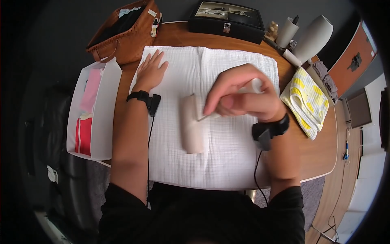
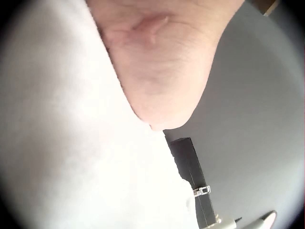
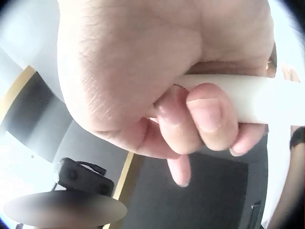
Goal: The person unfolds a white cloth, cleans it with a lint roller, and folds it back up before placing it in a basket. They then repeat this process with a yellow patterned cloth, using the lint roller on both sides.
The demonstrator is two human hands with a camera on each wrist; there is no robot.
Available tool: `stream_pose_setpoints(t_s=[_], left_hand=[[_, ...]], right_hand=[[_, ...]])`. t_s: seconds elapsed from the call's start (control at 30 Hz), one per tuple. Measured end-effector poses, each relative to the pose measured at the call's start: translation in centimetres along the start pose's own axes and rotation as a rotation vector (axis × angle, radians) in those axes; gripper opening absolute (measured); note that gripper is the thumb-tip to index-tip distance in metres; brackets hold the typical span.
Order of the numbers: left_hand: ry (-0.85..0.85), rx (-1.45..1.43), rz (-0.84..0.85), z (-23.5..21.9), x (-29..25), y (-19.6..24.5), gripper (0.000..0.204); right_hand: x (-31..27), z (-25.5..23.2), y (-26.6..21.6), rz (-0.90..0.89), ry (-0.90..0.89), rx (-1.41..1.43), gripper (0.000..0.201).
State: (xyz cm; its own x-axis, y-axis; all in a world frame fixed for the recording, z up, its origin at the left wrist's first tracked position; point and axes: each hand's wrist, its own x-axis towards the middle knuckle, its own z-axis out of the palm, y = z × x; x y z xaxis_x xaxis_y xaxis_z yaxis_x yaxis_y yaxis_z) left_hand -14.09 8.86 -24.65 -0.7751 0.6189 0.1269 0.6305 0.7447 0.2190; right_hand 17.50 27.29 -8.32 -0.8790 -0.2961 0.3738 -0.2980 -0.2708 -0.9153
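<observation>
A white crinkled cloth (image 1: 170, 166) lies spread over the wooden table. My left hand (image 1: 151, 72) rests palm down on its upper left part, fingers spread. In the left wrist view the heel of that hand (image 2: 162, 71) presses against the white fabric. My right hand (image 1: 245, 95) grips a lint roller by its white handle (image 3: 250, 98), fingers curled round it. The roller's pale cylinder (image 1: 191, 124), slightly blurred, overlaps the middle of the cloth in the head view. A thin metal rod joins it to the handle.
At left stand a white box (image 1: 101, 138) with folded clothes and a brown basket (image 1: 126, 34). A black glasses case (image 1: 243, 30) sits at the back. On the right are a yellow-and-white folded cloth (image 1: 306, 101), a white vase (image 1: 315, 38) and a pen cup (image 1: 287, 32).
</observation>
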Motion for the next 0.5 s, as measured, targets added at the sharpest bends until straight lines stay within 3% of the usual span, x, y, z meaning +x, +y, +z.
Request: stream_pose_setpoints(t_s=[0.17, 0.27, 0.37, 0.43, 0.5], left_hand=[[0.017, -0.039, -0.021, 0.0, -0.2, 0.1, 0.064], [0.046, -0.066, 0.013, 0.5, 0.0, -0.5, 0.063], [0.031, -0.088, 0.027, 0.5, -0.2, -0.9, 0.063], [0.039, -0.087, 0.055, 0.8, -0.2, -1.0, 0.063], [0.054, -0.085, 0.061, 0.8, -0.2, -1.3, 0.063]], right_hand=[[-2.1, -1.5, -4.4, 0.140, 0.016, -0.105, 0.036], [-1.8, -1.1, -5.3, 0.121, 0.013, -0.394, 0.032], [-1.0, -0.1, -5.1, 0.179, 0.006, -0.467, 0.030], [-0.7, 1.7, -5.3, 0.285, 0.063, -0.339, 0.036], [-0.8, 2.5, -4.3, 0.166, 0.053, -0.195, 0.035]])
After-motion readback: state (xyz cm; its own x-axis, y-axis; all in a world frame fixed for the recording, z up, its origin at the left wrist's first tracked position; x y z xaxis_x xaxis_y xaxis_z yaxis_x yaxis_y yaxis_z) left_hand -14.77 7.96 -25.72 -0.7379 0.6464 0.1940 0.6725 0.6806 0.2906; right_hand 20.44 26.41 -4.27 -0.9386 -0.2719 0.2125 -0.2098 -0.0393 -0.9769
